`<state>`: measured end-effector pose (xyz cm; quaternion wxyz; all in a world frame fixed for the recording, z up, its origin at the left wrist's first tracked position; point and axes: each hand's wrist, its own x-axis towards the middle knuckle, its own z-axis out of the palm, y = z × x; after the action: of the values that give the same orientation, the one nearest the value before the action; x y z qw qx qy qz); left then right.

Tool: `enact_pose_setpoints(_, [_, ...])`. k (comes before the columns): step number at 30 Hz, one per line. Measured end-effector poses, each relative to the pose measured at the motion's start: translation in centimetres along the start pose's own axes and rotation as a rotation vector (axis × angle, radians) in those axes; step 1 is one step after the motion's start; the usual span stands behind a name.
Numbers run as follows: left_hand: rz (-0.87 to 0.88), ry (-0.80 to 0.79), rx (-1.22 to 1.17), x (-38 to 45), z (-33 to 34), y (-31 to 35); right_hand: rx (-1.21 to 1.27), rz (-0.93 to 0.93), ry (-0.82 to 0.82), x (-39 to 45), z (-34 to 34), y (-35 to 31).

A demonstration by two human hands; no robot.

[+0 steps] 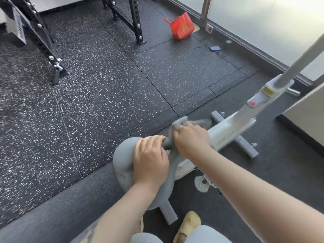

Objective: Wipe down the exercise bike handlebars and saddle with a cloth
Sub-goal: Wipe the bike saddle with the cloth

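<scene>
The grey saddle [123, 165] of a white exercise bike [228, 127] sits low in the middle of the view. My left hand [150, 158] lies flat on top of the saddle, fingers curled over its front. My right hand [191, 137] grips a bunched grey cloth [182, 121] and presses it against the saddle's nose. The bike's grey handlebar post [301, 62] rises to the upper right; the handlebars themselves are out of view.
A black squat rack [43, 39] stands at the upper left on speckled rubber flooring. A red bag [182, 26] and a small blue device [215, 48] with cables lie near the far wall. The bike's grey floor stabiliser [245, 144] extends right. A beige box edge [308, 109] is at far right.
</scene>
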<state>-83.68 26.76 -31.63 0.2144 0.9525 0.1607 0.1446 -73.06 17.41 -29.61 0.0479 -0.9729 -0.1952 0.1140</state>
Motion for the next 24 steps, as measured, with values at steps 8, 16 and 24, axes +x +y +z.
enact_pose_setpoints(8, [-0.238,0.073,-0.487,0.1,-0.8,-0.7,0.094,-0.019,-0.168,1.1,-1.3,1.2])
enact_pose_setpoints(16, [-0.221,-0.120,-0.271,2.1,-3.4,-5.8,0.169,-0.059,-0.281,0.9,-2.0,-1.1])
enact_pose_setpoints(24, [-0.174,-0.120,-0.210,2.2,-3.1,-7.5,-0.072,-0.173,-0.112,-0.9,0.1,-7.1])
